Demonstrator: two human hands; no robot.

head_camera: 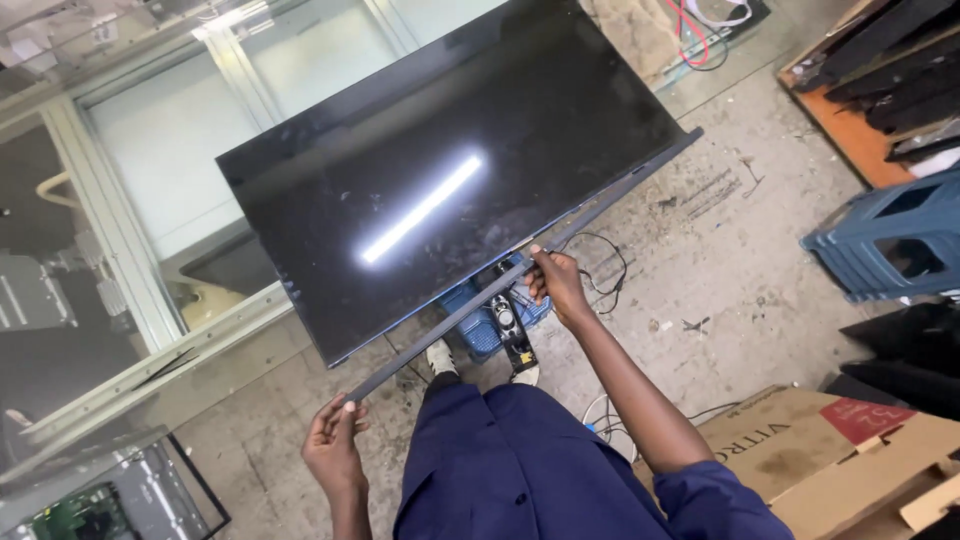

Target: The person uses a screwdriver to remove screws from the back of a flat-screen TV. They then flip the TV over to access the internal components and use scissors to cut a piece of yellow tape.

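A large black flat screen panel (pixel 450 160) lies tilted in front of me, reflecting a bright ceiling light. A long thin dark bezel strip (pixel 600 205) runs along its near edge, pulled slightly away from the panel at the left. My left hand (pixel 333 445) pinches the strip's lower left end. My right hand (pixel 556 283) grips the strip near its middle. The panel rests over a blue stool (pixel 478 328) with a black speaker part (pixel 510 325) on it.
A glass partition with pale frames (pixel 120 240) stands at left. Blue plastic stools (pixel 895 240) and dark panels sit at right, cardboard boxes (pixel 830 450) at lower right. Cables lie on the concrete floor (pixel 720 260). A circuit board (pixel 90 510) shows at bottom left.
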